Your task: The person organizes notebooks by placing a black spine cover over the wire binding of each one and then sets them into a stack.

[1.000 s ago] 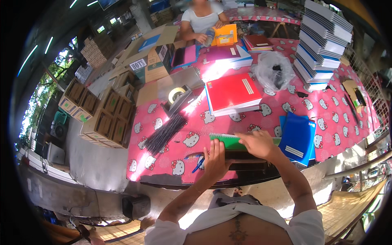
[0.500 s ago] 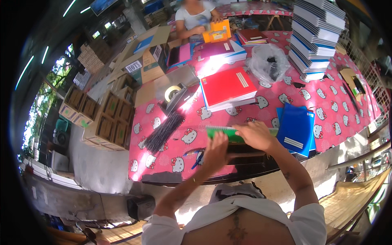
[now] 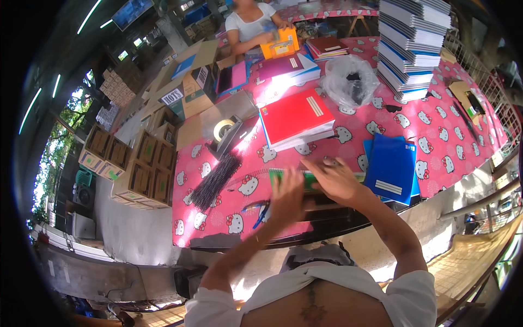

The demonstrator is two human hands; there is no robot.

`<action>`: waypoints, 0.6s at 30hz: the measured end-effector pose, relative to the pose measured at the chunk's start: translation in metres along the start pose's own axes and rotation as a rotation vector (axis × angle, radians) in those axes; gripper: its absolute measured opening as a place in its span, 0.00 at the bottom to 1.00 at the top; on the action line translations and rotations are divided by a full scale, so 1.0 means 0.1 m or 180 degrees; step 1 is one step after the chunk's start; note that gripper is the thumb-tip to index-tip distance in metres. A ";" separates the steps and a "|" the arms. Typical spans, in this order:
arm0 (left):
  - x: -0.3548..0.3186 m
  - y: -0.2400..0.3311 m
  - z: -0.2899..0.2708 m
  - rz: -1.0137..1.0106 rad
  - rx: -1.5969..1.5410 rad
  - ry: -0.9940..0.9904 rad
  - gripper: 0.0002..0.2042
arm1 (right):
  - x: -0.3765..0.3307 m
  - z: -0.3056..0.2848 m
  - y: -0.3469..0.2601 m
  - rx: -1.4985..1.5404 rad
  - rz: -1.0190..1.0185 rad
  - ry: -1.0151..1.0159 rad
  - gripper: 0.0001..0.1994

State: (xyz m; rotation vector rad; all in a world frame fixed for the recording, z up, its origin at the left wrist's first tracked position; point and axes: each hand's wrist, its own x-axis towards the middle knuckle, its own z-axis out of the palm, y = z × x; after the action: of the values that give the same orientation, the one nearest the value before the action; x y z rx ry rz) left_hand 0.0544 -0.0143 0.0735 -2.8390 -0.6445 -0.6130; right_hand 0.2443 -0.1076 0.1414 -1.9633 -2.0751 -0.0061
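Just below the centre of the frame, a green notebook [image 3: 310, 182] lies partly covered by both hands. Motion blurs the left hand [image 3: 289, 197] over its left end; whether it grips cannot be told. The right hand [image 3: 339, 180], fingers spread, lies over its right part, near blue notebooks [image 3: 389, 167] at right.

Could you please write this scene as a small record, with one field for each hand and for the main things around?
Left hand: motion-blurred, over the left part of the green notebook; contact unclear
Right hand: farther right, over the same notebook
Black coil bundle: left of the notebook
Blue notebooks: overlapping, at right
Red notebook: atop a stack, beyond the hands
Tape dispenser: beyond the coil bundle
Across the table: person with an orange notebook
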 end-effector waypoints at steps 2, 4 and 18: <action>-0.68 0.16 0.15 0.0362 -0.0702 -0.0035 0.37 | -0.19 -0.20 0.06 -0.0212 -0.0043 0.1074 0.38; 0.05 0.09 -0.35 -0.0011 0.0048 -0.0819 0.31 | -0.47 -0.13 0.37 -0.0295 0.0395 0.1477 0.38; 0.51 -0.41 -0.45 0.0697 -0.0577 -0.0623 0.21 | -0.56 0.59 0.53 0.4590 0.1021 0.0493 0.16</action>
State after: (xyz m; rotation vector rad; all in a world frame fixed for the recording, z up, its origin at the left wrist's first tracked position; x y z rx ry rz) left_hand 0.0625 0.0304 0.1387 -3.1085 -0.3103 -0.3778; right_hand 0.2865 -0.1471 0.0625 -1.1877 -0.9767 1.0269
